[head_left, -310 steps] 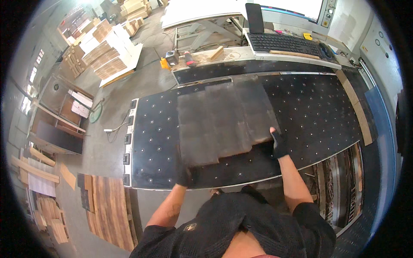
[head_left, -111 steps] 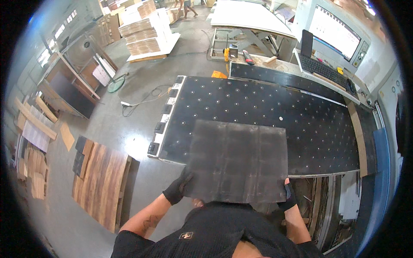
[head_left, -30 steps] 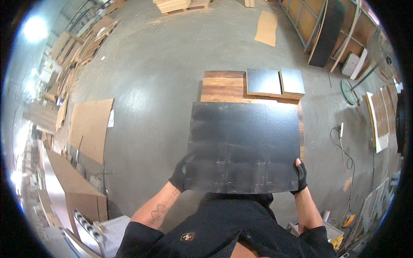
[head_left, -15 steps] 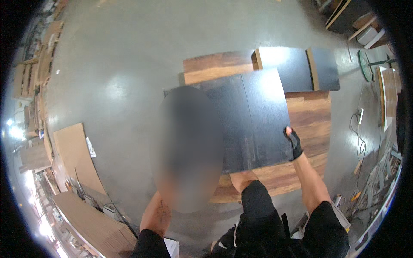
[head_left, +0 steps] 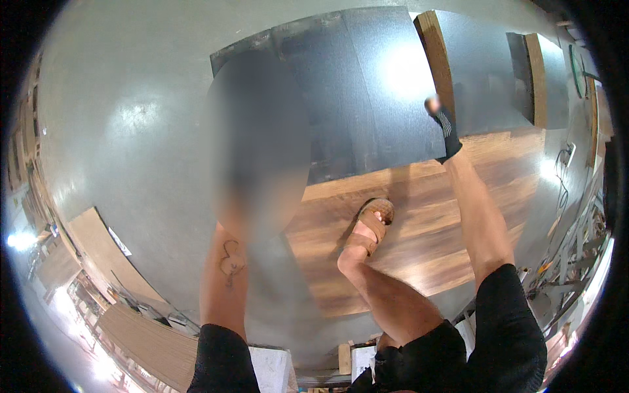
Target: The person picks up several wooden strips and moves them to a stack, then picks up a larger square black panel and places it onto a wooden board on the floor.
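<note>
dark panel [head_left: 373, 98] is over the far part of the wood-grain board [head_left: 426, 213], just beside a brown-edged stack [head_left: 485, 72]; i judge the carrying mostly done and the release not yet, though i can't tell whether it touches down. my right hand [head_left: 447, 134] grips its right edge, while my left hand is lost in blur, so i can't tell its hold. my sandalled foot [head_left: 371, 229] could get in the way on the board, and a narrower stack [head_left: 554, 82] sits farther right.
</note>
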Available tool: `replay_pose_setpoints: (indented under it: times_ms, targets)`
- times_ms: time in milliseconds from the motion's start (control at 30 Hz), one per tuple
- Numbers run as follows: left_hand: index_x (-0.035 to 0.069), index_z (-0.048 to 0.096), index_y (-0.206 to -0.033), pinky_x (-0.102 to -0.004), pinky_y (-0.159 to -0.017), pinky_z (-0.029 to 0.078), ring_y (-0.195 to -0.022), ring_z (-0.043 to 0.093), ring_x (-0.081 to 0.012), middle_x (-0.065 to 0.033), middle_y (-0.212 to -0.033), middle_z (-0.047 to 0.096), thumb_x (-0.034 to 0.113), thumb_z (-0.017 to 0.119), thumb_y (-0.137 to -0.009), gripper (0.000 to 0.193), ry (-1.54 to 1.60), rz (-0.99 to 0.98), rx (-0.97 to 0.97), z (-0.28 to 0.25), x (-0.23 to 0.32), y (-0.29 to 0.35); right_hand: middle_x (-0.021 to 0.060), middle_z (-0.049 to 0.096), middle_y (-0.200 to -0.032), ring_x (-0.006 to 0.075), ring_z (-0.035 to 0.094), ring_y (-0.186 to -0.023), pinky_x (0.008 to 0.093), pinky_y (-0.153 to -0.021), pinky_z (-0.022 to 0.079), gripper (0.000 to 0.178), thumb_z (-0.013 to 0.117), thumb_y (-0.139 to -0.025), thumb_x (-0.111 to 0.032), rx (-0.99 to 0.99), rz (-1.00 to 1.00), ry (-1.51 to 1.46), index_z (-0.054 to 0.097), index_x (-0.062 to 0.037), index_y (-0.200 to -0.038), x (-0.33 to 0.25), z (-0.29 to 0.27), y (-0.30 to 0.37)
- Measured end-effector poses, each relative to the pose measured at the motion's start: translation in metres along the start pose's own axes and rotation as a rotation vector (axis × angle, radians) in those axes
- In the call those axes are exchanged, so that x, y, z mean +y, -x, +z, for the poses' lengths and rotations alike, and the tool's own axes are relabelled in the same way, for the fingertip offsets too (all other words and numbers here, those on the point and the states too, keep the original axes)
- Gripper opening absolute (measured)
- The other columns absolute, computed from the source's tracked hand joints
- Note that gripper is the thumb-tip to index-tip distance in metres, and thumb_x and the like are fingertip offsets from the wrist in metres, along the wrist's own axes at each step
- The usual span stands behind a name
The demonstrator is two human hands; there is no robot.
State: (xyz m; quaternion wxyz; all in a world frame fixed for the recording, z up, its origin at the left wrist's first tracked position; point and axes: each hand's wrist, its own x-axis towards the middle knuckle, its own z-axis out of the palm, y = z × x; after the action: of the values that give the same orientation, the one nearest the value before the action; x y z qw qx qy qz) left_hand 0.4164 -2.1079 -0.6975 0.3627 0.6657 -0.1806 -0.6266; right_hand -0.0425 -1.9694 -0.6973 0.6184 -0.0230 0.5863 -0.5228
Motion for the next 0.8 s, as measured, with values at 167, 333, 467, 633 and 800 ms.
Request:
replay_pose_setpoints:
  times_ms: [167,333,467,633,800]
  targets:
    - [0.009,0.067,-0.123,-0.0391,-0.089,0.056,-0.101,0.065,-0.0228,-0.0071,-0.113,0.069,0.034,0.059,-0.104,0.032,0.101,-0.116,-0.203,0.014,-0.002,-0.027,-0.0016,0.064,-0.092,0.0093,0.062,-0.085,0.0309,-0.075,0.053,0.032,0.067,-0.098,-0.047,-0.093,-0.004,0.004,0.066,-0.015,-0.097,0.007,-0.01,-0.029]
    - [0.009,0.063,-0.131,-0.0414,-0.094,0.056,-0.107,0.067,-0.0253,-0.007,-0.122,0.069,0.035,0.057,-0.105,0.037,0.141,-0.3,-0.281,0.016,-0.008,-0.018,0.0041,0.069,-0.114,0.0159,0.065,-0.103,0.0323,-0.091,0.054,0.047,0.071,-0.095,-0.043,0.052,0.058,0.107,0.065,-0.0095,-0.127,0.008,-0.005,-0.02]
    - [0.008,0.056,-0.143,-0.0396,-0.097,0.055,-0.117,0.063,-0.0252,-0.0087,-0.134,0.064,0.037,0.057,-0.105,0.048,0.064,-0.199,-0.31,0.025,-0.004,-0.004,0.0085,0.064,-0.132,0.0199,0.061,-0.119,0.0336,-0.103,0.049,0.061,0.073,-0.092,-0.043,0.071,0.087,0.137,0.059,-0.0073,-0.14,-0.004,0.009,-0.014]
    - [0.003,0.044,-0.151,-0.0375,-0.1,0.051,-0.121,0.06,-0.0246,-0.0107,-0.146,0.054,0.037,0.06,-0.104,0.061,-0.749,0.188,-0.256,0.036,0.023,-0.001,0.0117,0.062,-0.136,0.0244,0.058,-0.124,0.0354,-0.106,0.046,0.069,0.072,-0.091,-0.049,0.045,0.099,0.756,0.057,-0.0053,-0.142,-0.034,0.011,-0.021]
    - [-0.002,0.044,-0.148,-0.0399,-0.1,0.049,-0.118,0.059,-0.0217,-0.0122,-0.139,0.057,0.04,0.059,-0.103,0.064,-0.972,0.341,-0.302,0.039,0.05,-0.008,0.0179,0.066,-0.123,0.0288,0.063,-0.108,0.0383,-0.097,0.048,0.073,0.072,-0.087,-0.06,0.096,-0.102,1.043,0.063,-0.0025,-0.132,-0.039,0.02,-0.025]
